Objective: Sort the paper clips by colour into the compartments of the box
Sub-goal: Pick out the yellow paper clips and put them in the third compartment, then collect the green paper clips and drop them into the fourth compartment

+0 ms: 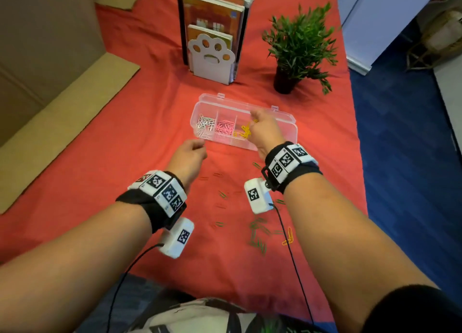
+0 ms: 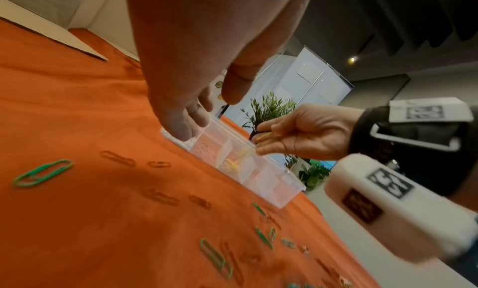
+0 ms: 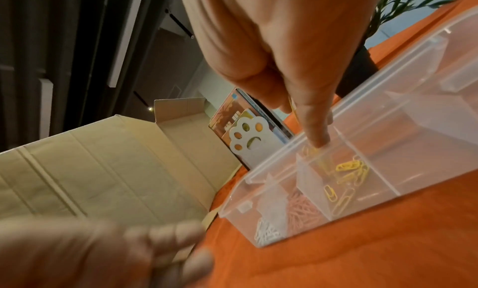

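A clear compartment box (image 1: 291,132) lies open on the red cloth. Its compartments hold white clips (image 1: 205,126), pink clips (image 1: 225,127) and yellow clips (image 1: 242,132); the right end is hidden behind my wrist. My right hand (image 1: 252,122) hovers over the yellow compartment with fingers stretched downward (image 3: 315,132), and yellow clips (image 3: 309,149) drop below the fingertips. My left hand (image 1: 201,149) hangs just in front of the box's left end, fingers loosely curled (image 2: 186,116), nothing seen in it. Loose green clips (image 1: 257,235), a yellow clip (image 1: 288,235) and faint red clips (image 1: 217,174) lie nearer me.
A paw-shaped book stand (image 1: 212,55) full of books stands behind the box, with a potted plant (image 1: 297,45) to its right. A cardboard box (image 1: 62,122) lines the left side. The table's right edge (image 1: 360,157) drops to blue floor.
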### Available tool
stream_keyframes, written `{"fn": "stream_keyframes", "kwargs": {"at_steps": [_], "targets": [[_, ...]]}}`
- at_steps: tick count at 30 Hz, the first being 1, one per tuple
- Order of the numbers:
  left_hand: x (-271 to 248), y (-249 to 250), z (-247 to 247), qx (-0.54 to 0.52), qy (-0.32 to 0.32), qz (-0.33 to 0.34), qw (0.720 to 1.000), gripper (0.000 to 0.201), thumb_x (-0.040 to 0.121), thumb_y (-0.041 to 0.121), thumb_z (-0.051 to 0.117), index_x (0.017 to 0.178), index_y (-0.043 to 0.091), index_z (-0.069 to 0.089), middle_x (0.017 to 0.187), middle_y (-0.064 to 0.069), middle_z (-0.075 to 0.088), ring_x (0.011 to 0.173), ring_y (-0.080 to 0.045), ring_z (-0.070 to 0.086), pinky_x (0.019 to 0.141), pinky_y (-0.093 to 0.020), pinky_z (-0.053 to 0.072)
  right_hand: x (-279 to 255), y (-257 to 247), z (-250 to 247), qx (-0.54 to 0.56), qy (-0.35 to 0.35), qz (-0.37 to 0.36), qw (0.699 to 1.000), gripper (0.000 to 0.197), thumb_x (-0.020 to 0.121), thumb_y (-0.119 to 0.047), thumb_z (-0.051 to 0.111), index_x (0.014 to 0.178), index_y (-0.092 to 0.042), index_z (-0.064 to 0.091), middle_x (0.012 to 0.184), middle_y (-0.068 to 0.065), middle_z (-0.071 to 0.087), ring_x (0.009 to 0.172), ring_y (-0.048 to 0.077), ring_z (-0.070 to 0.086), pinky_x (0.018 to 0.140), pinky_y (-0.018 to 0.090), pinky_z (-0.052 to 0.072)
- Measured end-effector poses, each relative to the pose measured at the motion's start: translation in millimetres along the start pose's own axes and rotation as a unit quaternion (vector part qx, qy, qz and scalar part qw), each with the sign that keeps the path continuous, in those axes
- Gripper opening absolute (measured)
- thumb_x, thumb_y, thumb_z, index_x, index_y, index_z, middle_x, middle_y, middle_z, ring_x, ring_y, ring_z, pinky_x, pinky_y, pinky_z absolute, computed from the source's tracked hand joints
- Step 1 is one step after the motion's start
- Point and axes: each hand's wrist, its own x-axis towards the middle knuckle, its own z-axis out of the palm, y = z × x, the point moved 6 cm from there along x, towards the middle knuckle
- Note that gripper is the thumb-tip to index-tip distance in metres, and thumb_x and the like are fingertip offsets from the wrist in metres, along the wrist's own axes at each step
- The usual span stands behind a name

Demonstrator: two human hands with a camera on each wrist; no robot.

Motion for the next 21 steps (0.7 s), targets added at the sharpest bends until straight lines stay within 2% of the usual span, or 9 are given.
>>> {"fn": "stream_keyframes", "kwargs": {"at_steps": [3,5,6,8,10,13,16,18,21], "targets": [[-6.0,-22.2,-3.3,0.023,-0.002,-0.013,1.000,0.031,0.088,0.009,0.052,0.119,0.010,0.056,0.104,-0.002,0.057,0.094,-0.013,0.052,0.088,-0.029,0.041,8.8,9.9,-2.9,-0.006,-0.010,0.005,1.000,0.070,0.068,0.011,0.035,0.133,-0.010,0.049,0.138,0.012,0.050,0.121,0.027,0.052,0.099,0.049,0.047],[-12.6,-31.1,2.5,0.039,-0.011,-0.014,0.999,0.029,0.089,0.011,0.052,0.118,0.010,0.057,0.104,-0.003,0.058,0.094,-0.015,0.053,0.088,-0.028,0.042,10.4,19.8,-13.3,0.003,0.005,-0.022,1.000,0.060,0.062,0.005,0.039,0.115,-0.009,0.062,0.118,0.008,0.064,0.113,0.024,0.059,0.100,0.047,0.047],[-16.5,-33.2,7.5,0.057,-0.017,-0.003,0.998,0.028,0.089,0.011,0.053,0.116,0.010,0.057,0.103,-0.004,0.060,0.093,-0.015,0.055,0.087,-0.026,0.043,1.8,19.0,-22.7,0.019,0.018,-0.030,0.999,0.047,0.066,0.007,0.042,0.103,-0.010,0.065,0.102,0.004,0.068,0.102,0.021,0.062,0.097,0.043,0.049],[-24.4,-35.3,21.4,0.095,-0.034,0.031,0.994,0.022,0.088,0.009,0.054,0.109,0.010,0.060,0.095,-0.002,0.062,0.080,-0.006,0.058,0.075,-0.016,0.046,-18.9,17.2,-43.0,0.051,0.037,-0.023,0.998,0.038,0.080,0.011,0.038,0.103,-0.005,0.063,0.083,-0.004,0.062,0.082,0.015,0.061,0.081,0.032,0.051],[-32.9,-37.7,40.1,0.117,-0.066,0.060,0.989,0.018,0.085,0.004,0.056,0.100,0.012,0.063,0.083,0.004,0.060,0.060,0.012,0.053,0.066,-0.013,0.041,-39.1,24.7,-64.1,0.043,0.044,-0.020,0.998,0.036,0.086,0.010,0.034,0.109,0.000,0.059,0.078,-0.002,0.059,0.070,0.010,0.058,0.065,0.022,0.050],[-48.2,-44.8,75.1,0.180,-0.141,0.092,0.969,0.016,0.081,0.003,0.060,0.092,0.012,0.068,0.068,0.010,0.058,0.051,0.012,0.050,0.062,-0.012,0.040,-67.0,54.4,-94.1,-0.015,0.052,-0.017,0.998,0.028,0.087,0.006,0.039,0.095,-0.009,0.062,0.072,0.001,0.059,0.062,0.012,0.053,0.062,0.024,0.047],[-67.4,-49.4,108.8,0.266,-0.197,0.116,0.936,0.014,0.079,0.011,0.064,0.091,0.014,0.071,0.077,0.000,0.068,0.069,-0.006,0.061,0.074,-0.023,0.049,-93.4,98.7,-121.0,-0.094,0.047,0.020,0.994,0.024,0.086,0.001,0.046,0.086,-0.016,0.063,0.071,0.004,0.060,0.064,0.015,0.056,0.068,0.031,0.048],[-80.7,-50.7,129.6,0.327,-0.232,0.137,0.906,0.016,0.079,0.015,0.065,0.093,0.016,0.072,0.089,-0.006,0.073,0.084,-0.019,0.066,0.081,-0.028,0.049,-110.2,126.6,-134.0,-0.182,0.035,0.043,0.982,0.018,0.086,-0.004,0.052,0.090,-0.013,0.067,0.071,0.000,0.062,0.071,0.016,0.057,0.073,0.026,0.044],[-97.3,-53.1,158.8,0.403,-0.282,0.191,0.849,0.021,0.080,0.020,0.064,0.100,0.017,0.071,0.101,-0.005,0.072,0.096,-0.020,0.064,0.080,-0.024,0.043,-129.6,166.1,-139.8,-0.281,0.006,0.069,0.957,0.013,0.087,-0.010,0.055,0.092,-0.009,0.067,0.082,0.009,0.066,0.080,0.020,0.059,0.072,0.023,0.039]]}}
